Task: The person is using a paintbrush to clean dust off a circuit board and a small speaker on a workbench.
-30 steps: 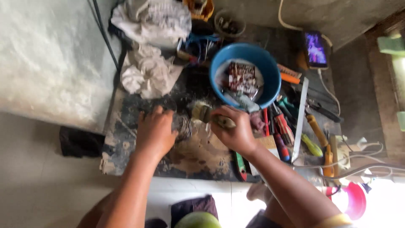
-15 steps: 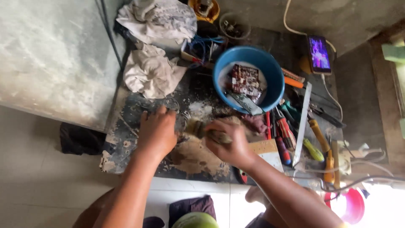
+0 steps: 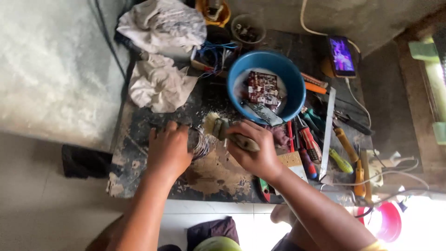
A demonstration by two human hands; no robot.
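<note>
Left hand (image 3: pixel 168 151) curled over shiny metal part (image 3: pixel 200 143), pinning it to worn workboard (image 3: pixel 139 162) so brushing won't shift it. Right hand (image 3: pixel 254 151) fisted round paintbrush (image 3: pixel 222 129), bristles at part's edge. Blue basin (image 3: pixel 246 69) with soaking circuit board (image 3: pixel 261 87) just beyond, within dipping reach.

We see our left hand (image 3: pixel 168 152) pressed on a ribbed, shiny metal part (image 3: pixel 200 143), its surface catching glints of light. Our right hand (image 3: pixel 254 151) grips a paintbrush (image 3: pixel 228 132) with a worn, matt wooden handle and pale, frayed bristles. The workbench (image 3: pixel 139 158) beneath looks like rough dark wood, scuffed and blotched with pale residue. The blue bowl (image 3: pixel 288 79) is smooth, glossy plastic holding a circuit board (image 3: pixel 261 87) in cloudy liquid. Two crumpled rags (image 3: pixel 158 83) are soft, matt cloth, greyish and stained. The long ruler (image 3: pixel 326 135) is flat brushed metal.
</note>
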